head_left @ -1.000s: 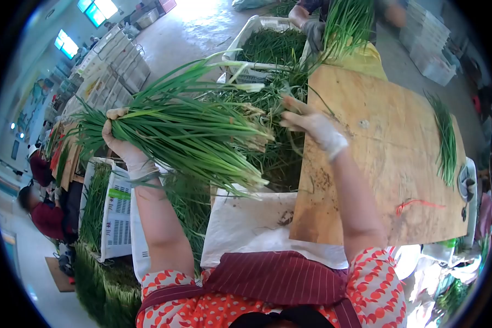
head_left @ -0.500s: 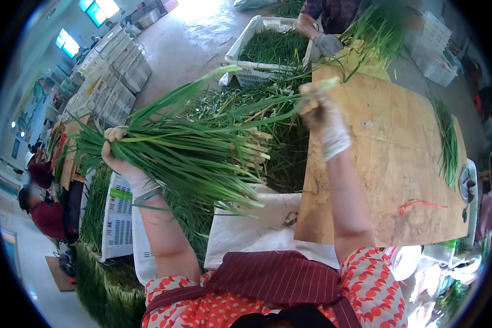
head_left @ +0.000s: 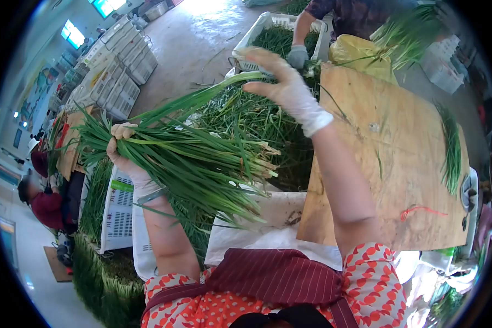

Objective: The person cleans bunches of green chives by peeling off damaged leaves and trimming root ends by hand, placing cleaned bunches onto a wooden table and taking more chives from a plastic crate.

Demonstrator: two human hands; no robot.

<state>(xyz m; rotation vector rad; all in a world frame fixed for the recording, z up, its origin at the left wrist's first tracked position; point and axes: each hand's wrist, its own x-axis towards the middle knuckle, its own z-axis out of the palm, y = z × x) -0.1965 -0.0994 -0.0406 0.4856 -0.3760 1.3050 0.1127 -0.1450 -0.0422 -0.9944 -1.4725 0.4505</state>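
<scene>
My left hand (head_left: 124,147), in a pale, dirt-stained glove, is closed around a thick bunch of Chinese chives (head_left: 197,158). Their leafy tips stick out to the left and the pale cut ends point right. A few stalks (head_left: 213,93) rise apart from the rest, toward my right hand (head_left: 281,82). That gloved hand is held above the pile of loose chives (head_left: 246,117), its thumb and fingers spread. I cannot tell whether it touches the tips of the raised stalks.
A wooden board (head_left: 377,164) at the right bears a chive bundle (head_left: 449,150) and a red string (head_left: 421,210). Across from me, a person's gloved hand (head_left: 298,56) is by a white crate (head_left: 251,41). Another crate (head_left: 117,218) stands left; white sacking (head_left: 257,224) lies before me.
My right hand has moved left from the board's corner to above the pile. Its fingers, closed on a pale stalk before, are now spread. The co-worker's gloved hand has moved left and down.
</scene>
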